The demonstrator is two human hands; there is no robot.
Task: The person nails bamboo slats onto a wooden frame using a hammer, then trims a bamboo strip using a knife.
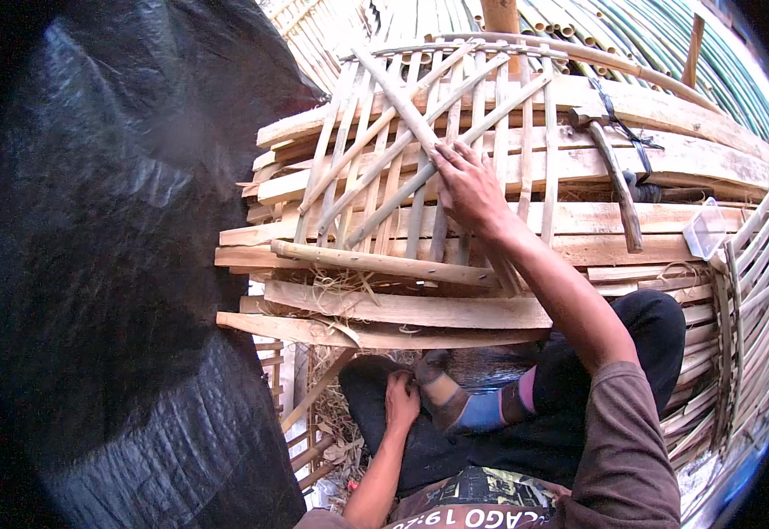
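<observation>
My right hand [471, 192] is closed around a diagonal bamboo slat [393, 94], which slants from the upper left down under my palm. Beneath it is a lattice frame with upright slats [526, 150] and other slats laid slantwise, among them a crossing slat [481, 125]. A thicker bottom rail [384, 264] runs along the frame's near edge. My left hand [402, 403] lies on my bent leg, beside my striped sock [481, 411], and holds nothing that I can see.
Rough timber planks [419, 309] lie under the frame. A hammer [613, 181] and a clear plastic box [706, 231] are on the right. Black sheeting [137, 264] hangs on the left. Bamboo poles [640, 44] fill the back, and a slatted panel [750, 309] stands at right.
</observation>
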